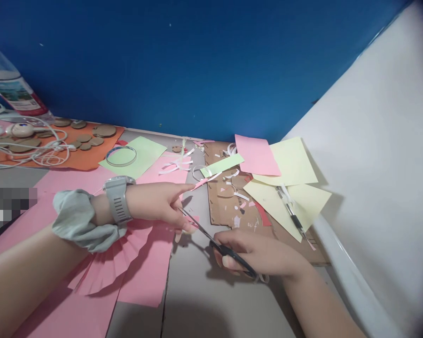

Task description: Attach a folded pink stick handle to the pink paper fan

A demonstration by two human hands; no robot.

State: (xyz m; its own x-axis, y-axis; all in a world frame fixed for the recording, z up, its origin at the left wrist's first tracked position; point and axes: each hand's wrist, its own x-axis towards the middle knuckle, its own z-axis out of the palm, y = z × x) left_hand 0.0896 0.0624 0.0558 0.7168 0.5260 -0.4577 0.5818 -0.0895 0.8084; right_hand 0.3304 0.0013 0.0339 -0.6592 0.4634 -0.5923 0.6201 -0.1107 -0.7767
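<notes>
Standing at far left: a clear bottle [16, 89]. Next to it, an orange sheet [86, 157] with brown discs [104, 130] and a tangled white cable [54, 159] on top. Large pink sheets [74, 180] spread over the left of the desk [197, 300]. Pleated pink paper [116, 265] fans out below the left wrist, which wears a scrunchie [86, 218] and grey watch [118, 202]. Behind the wrist: green sheet [146, 148], silver ring [121, 165] on it.

Left hand [158, 202], mid-view: grip closed on a pink strip [199, 184], end poking past the index fingertip. Can't tell if it joins the pleats; hand hides that. Scissors [229, 252] slant down-right from the left fingers, blade tips right by them. Right hand [254, 253]: grip wrapped around the black handles.

Behind the right hand: cardboard [216, 209] littered with scraps, green strip [223, 165] over its far part. Further right, a small pink sheet [257, 155] overlaps yellow sheets [296, 159]; pen [292, 213] lies on the nearer one.
</notes>
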